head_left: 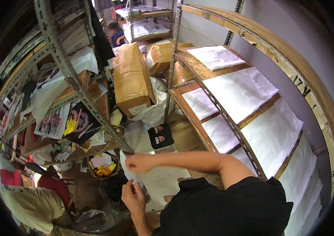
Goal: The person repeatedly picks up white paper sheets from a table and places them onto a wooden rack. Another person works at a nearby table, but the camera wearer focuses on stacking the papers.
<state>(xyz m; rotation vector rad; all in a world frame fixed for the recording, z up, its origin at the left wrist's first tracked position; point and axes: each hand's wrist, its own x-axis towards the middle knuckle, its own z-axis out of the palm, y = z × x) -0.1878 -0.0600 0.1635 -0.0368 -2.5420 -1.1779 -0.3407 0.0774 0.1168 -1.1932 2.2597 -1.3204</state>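
Note:
A thin white sheet is held up in front of me at the centre, seen nearly edge-on. I cannot tell whether it is paper or cloth. My right hand reaches across from the right, its closed fingers on the sheet's upper part; it is slightly blurred. Below it, my left hand is raised with bent fingers and thumb near the sheet's lower end. Whether those fingers grip the sheet is hard to see. Beyond my hands, a black printed piece with two small pictures lies low down by the cartons.
A rack of boards with white sheets curves along my right. Metal shelving on the left holds papers and prints. Large taped cartons stand ahead. A basket with yellow pieces sits at left. Another person is far off.

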